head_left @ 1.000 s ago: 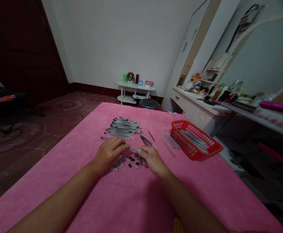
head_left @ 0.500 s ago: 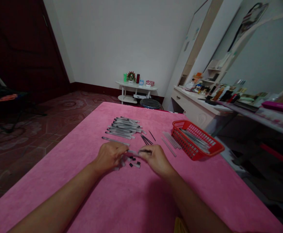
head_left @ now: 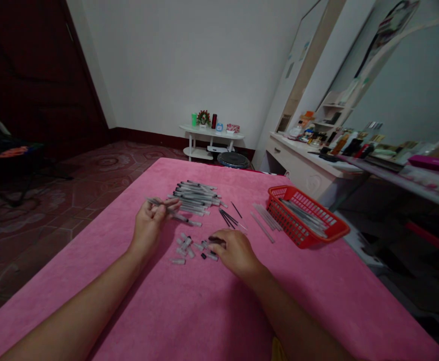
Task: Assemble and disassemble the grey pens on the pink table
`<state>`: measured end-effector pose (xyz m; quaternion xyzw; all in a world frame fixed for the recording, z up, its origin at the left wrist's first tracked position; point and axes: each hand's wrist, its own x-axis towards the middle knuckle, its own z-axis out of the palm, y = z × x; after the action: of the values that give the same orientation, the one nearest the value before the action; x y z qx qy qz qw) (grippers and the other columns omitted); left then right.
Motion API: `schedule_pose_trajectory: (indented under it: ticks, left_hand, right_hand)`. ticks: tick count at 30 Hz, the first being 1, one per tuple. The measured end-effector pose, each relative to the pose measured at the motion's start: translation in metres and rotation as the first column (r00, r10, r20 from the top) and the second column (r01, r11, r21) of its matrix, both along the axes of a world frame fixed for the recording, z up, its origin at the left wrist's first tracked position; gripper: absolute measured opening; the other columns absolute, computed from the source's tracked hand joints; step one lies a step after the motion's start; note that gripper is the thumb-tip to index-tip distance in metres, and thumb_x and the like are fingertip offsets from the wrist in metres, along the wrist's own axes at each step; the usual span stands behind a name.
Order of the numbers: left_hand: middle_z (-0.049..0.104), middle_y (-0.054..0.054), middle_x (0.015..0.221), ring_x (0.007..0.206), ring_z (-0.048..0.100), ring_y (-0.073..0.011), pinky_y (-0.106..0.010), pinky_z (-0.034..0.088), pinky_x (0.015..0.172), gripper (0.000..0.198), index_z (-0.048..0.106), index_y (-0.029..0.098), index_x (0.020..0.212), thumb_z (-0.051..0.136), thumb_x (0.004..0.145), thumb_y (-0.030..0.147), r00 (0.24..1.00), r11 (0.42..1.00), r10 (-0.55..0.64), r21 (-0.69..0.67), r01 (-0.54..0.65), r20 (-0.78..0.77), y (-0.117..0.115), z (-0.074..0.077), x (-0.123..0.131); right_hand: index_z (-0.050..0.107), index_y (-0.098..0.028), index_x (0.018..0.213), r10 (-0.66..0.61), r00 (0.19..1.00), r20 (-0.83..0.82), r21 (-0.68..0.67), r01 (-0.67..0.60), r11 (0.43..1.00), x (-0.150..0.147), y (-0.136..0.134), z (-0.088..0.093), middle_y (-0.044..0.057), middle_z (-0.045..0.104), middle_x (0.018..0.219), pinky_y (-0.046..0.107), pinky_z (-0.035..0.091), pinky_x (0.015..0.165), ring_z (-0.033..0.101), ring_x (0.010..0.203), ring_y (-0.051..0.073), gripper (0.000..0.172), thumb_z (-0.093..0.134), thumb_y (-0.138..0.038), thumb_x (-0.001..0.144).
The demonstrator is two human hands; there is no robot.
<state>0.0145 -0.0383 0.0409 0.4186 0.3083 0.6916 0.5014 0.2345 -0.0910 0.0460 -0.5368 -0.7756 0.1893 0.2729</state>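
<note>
My left hand (head_left: 149, 220) is closed around a slim pen (head_left: 179, 217) at the left of the pile, with motion blurring its fingers. Several clear pens with black ends form a pile (head_left: 194, 197) just beyond it. My right hand (head_left: 236, 250) is low over the cloth, thumb and fingers pinched together; whatever is between them is hidden. Under and beside its fingertips are clear pen caps (head_left: 185, 243) and small black plugs (head_left: 203, 255). Thin black-tipped refills (head_left: 227, 217) lie beyond the right hand.
A red plastic basket (head_left: 300, 238) with pens or tubes inside stands at the right, beside several clear tubes (head_left: 265, 220). Pink cloth (head_left: 189, 311) covers the table. A dresser (head_left: 305, 163) with bottles is at the right, and a small white shelf (head_left: 211, 132) stands by the wall.
My hands have moved apart from the pen part between them. The left went up and left to a pen near the pile; the right stayed low near the caps, which show more now.
</note>
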Motion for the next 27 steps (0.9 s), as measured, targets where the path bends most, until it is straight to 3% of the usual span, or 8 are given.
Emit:
schedule_pose_trajectory:
  ticks: [3, 7, 10, 16, 22, 25, 27]
  left_hand:
    - [0.067, -0.011, 0.111, 0.104, 0.065, -0.0220, -0.034, 0.055, 0.086, 0.018, 0.049, 0.017, 0.087, 0.065, 0.080, 0.021, 0.979, 0.986, -0.117, -0.101, 0.135, 0.165, -0.004, -0.004, 0.008]
    - [0.065, -0.014, 0.116, 0.104, 0.065, -0.0231, -0.031, 0.057, 0.082, 0.008, 0.053, 0.014, 0.089, 0.059, 0.084, 0.014, 0.959, 0.959, -0.179, -0.179, 0.220, 0.218, -0.012, -0.004, 0.020]
    - [0.066, -0.013, 0.114, 0.104, 0.065, -0.0234, -0.031, 0.057, 0.083, 0.009, 0.052, 0.015, 0.087, 0.060, 0.084, 0.014, 0.949, 0.943, -0.220, -0.198, 0.266, 0.225, -0.019, -0.002, 0.028]
    - [0.066, -0.011, 0.116, 0.106, 0.064, -0.0232, -0.032, 0.058, 0.081, 0.020, 0.049, 0.018, 0.088, 0.067, 0.079, 0.019, 0.934, 0.925, -0.285, -0.192, 0.327, 0.215, -0.023, -0.006, 0.032]
    - [0.067, -0.012, 0.113, 0.107, 0.063, -0.0263, -0.031, 0.059, 0.075, 0.027, 0.047, 0.018, 0.088, 0.071, 0.076, 0.022, 0.940, 0.929, -0.277, -0.194, 0.315, 0.199, -0.023, -0.007, 0.033]
    - [0.066, -0.013, 0.116, 0.105, 0.064, -0.0286, -0.030, 0.060, 0.063, 0.029, 0.046, 0.020, 0.089, 0.071, 0.076, 0.024, 0.944, 0.924, -0.277, -0.219, 0.312, 0.177, -0.024, -0.005, 0.034]
    - [0.066, -0.013, 0.115, 0.104, 0.065, -0.0281, -0.030, 0.060, 0.065, 0.029, 0.046, 0.020, 0.089, 0.071, 0.076, 0.024, 0.948, 0.928, -0.266, -0.218, 0.300, 0.174, -0.024, -0.005, 0.034]
  right_hand:
    - [0.072, -0.020, 0.080, -0.018, 0.995, -0.100, 0.010, 0.019, 1.000, -0.001, 0.001, 0.002, 0.004, 0.069, 0.078, 0.024, 0.041, 0.065, 0.061, 0.072, 0.015, 0.011, 0.062, -0.022, 0.077]
    - [0.066, -0.017, 0.080, -0.063, 0.892, -0.447, -0.199, -0.030, 0.980, -0.005, 0.003, 0.003, 0.001, 0.064, 0.068, 0.021, 0.040, 0.051, 0.056, 0.054, 0.011, 0.019, 0.051, -0.028, 0.084]
    - [0.062, -0.015, 0.072, -0.090, 0.828, -0.553, -0.312, -0.106, 0.944, -0.009, 0.002, 0.006, 0.000, 0.058, 0.057, 0.020, 0.036, 0.042, 0.050, 0.044, 0.009, 0.030, 0.046, -0.036, 0.086]
    - [0.059, -0.016, 0.064, -0.115, 0.824, -0.555, -0.324, -0.087, 0.942, -0.012, 0.002, 0.000, -0.002, 0.056, 0.052, 0.019, 0.033, 0.039, 0.043, 0.038, 0.007, 0.029, 0.051, -0.037, 0.083]
    - [0.062, -0.017, 0.072, -0.189, 0.829, -0.526, -0.273, 0.045, 0.961, -0.013, 0.003, -0.008, -0.002, 0.063, 0.061, 0.020, 0.040, 0.047, 0.056, 0.052, 0.011, 0.007, 0.064, -0.024, 0.071]
    - [0.064, -0.018, 0.077, -0.175, 0.876, -0.450, -0.232, 0.075, 0.970, -0.012, 0.002, -0.007, -0.001, 0.065, 0.065, 0.020, 0.042, 0.050, 0.058, 0.054, 0.011, 0.013, 0.062, -0.030, 0.075]
    - [0.066, -0.017, 0.073, -0.151, 0.907, -0.394, -0.225, 0.065, 0.972, -0.011, 0.002, -0.007, 0.000, 0.065, 0.063, 0.020, 0.041, 0.050, 0.056, 0.052, 0.010, 0.023, 0.055, -0.035, 0.082]
